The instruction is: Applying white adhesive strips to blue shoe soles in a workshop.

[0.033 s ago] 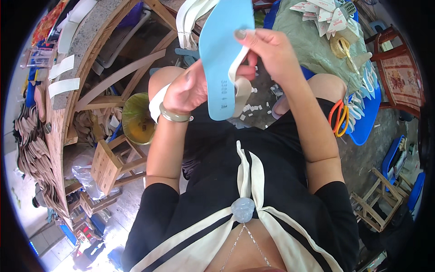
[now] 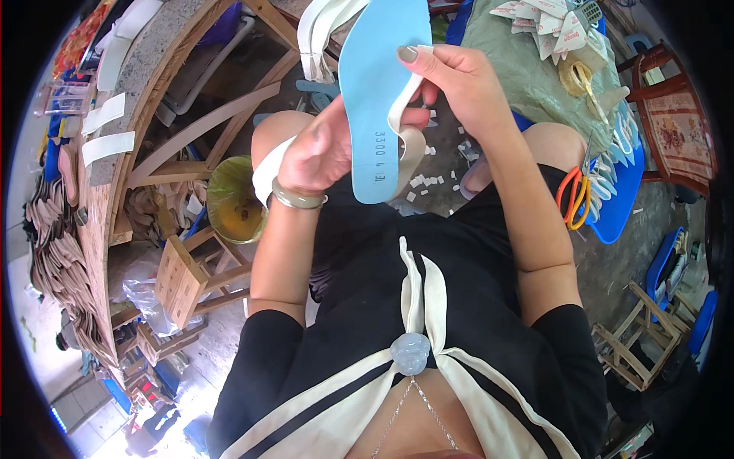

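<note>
A light-blue shoe insole (image 2: 371, 92) is held upright in front of me, its top cut off by the upper edge of the view. My left hand (image 2: 317, 149) grips its lower left side, fingers hidden behind it. With thumb and bent fingers, my right hand (image 2: 451, 80) pinches a narrow white strap (image 2: 401, 103) against the insole's right edge. Lower down, that strap meets a beige piece (image 2: 413, 151) partly behind the insole. A wider white band (image 2: 265, 170) shows beside my left wrist, next to the bangle; where it attaches is hidden.
Orange-and-yellow-handled scissors (image 2: 573, 200) lie by my right knee, near a blue tray (image 2: 623, 206) of light-blue pieces. Tape (image 2: 575, 80) and white cut pieces (image 2: 562, 34) rest on a covered surface. Left are a wooden bench (image 2: 103, 222), stool (image 2: 183, 283) and yellowish bowl (image 2: 233, 203). White scraps litter the floor.
The insole and both hands have shifted slightly to the right. My grip on the insole and strap looks the same.
</note>
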